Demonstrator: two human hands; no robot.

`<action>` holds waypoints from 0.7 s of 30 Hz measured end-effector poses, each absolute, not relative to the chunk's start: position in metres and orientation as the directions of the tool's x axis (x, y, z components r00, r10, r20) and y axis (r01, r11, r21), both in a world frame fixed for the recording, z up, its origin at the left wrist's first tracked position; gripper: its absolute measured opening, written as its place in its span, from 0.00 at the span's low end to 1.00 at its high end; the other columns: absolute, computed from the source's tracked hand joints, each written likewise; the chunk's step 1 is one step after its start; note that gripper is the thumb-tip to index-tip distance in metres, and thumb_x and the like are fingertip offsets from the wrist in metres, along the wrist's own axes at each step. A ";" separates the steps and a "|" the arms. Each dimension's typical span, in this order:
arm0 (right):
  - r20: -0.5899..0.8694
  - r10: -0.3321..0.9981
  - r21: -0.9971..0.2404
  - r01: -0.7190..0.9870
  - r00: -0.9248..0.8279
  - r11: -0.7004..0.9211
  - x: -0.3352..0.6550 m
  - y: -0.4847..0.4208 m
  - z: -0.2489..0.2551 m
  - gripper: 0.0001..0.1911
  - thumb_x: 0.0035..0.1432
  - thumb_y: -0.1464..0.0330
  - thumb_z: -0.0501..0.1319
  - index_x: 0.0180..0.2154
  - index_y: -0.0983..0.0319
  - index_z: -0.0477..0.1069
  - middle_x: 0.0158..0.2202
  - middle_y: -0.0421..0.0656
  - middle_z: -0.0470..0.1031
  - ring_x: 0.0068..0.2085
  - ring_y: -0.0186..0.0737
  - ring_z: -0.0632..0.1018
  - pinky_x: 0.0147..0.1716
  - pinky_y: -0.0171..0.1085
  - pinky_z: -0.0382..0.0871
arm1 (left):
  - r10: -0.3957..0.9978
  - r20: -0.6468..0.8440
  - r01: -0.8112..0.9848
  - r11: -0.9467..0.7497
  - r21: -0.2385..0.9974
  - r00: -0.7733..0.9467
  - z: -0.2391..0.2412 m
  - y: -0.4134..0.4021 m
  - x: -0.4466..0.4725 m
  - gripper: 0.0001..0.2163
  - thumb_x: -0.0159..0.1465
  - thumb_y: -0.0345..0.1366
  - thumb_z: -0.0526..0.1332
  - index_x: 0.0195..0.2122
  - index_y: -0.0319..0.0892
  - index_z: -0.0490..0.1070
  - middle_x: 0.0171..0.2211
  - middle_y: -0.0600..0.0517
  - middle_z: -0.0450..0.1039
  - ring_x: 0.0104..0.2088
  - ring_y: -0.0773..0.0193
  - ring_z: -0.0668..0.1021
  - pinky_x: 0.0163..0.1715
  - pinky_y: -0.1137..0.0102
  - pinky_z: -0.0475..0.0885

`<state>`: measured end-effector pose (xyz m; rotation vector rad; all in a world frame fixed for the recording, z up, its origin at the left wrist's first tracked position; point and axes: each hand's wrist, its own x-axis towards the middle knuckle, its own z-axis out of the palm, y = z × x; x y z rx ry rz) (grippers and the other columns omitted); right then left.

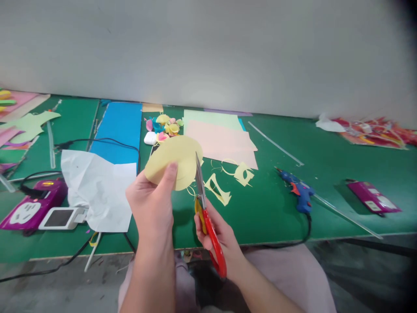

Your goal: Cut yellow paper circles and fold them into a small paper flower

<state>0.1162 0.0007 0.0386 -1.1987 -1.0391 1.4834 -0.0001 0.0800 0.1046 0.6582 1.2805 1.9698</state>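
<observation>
My left hand [156, 195] pinches a rounded piece of pale yellow paper [176, 156], thumb on top and fingers beneath. My right hand [216, 232] is wrapped round the red handles of a pair of scissors [215, 243]. Their blades point up and away from me, and the tip overlaps the right part of the yellow paper. A strip of yellow shows by the scissors' pivot; I cannot tell whether it is paper. Yellow paper offcuts [220, 189] with cut-out holes and thin curls lie on the green table just beyond my right hand.
Pink paper [221, 143] and pale green sheets lie behind, beside small paper flowers [164, 124]. Crumpled white paper [97, 191], a blue sheet [117, 124] and a purple power strip [35, 204] are leftward. Rightward lie a blue glue gun [301, 193], glue sticks and another purple power strip [373, 198].
</observation>
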 end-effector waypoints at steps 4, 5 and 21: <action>-0.243 0.954 -0.936 -0.216 -0.174 -0.278 0.119 0.001 0.038 0.45 0.45 0.46 0.64 0.62 0.54 0.57 0.23 0.41 0.71 0.22 0.37 0.72 0.22 0.36 0.70 | 0.765 0.074 -0.234 -0.286 0.929 -0.640 0.104 0.080 -0.002 0.08 0.47 0.36 0.70 0.28 0.40 0.78 0.27 0.52 0.79 0.28 0.65 0.79 0.33 0.71 0.77; -0.248 0.952 -0.933 -0.220 -0.177 -0.284 0.120 0.001 0.038 0.45 0.45 0.46 0.65 0.62 0.53 0.57 0.24 0.41 0.71 0.22 0.37 0.72 0.21 0.36 0.69 | 0.767 0.077 -0.233 -0.287 0.929 -0.637 0.104 0.080 -0.002 0.08 0.47 0.36 0.70 0.29 0.40 0.78 0.27 0.52 0.79 0.29 0.65 0.80 0.34 0.71 0.77; -0.215 0.946 -0.949 -0.177 -0.245 -0.261 0.143 0.003 0.038 0.39 0.47 0.51 0.67 0.60 0.48 0.59 0.29 0.39 0.68 0.25 0.34 0.73 0.19 0.31 0.63 | 0.803 0.068 -0.268 -0.276 0.923 -0.592 0.103 0.079 -0.010 0.08 0.45 0.34 0.70 0.28 0.41 0.78 0.25 0.52 0.79 0.27 0.65 0.79 0.29 0.73 0.77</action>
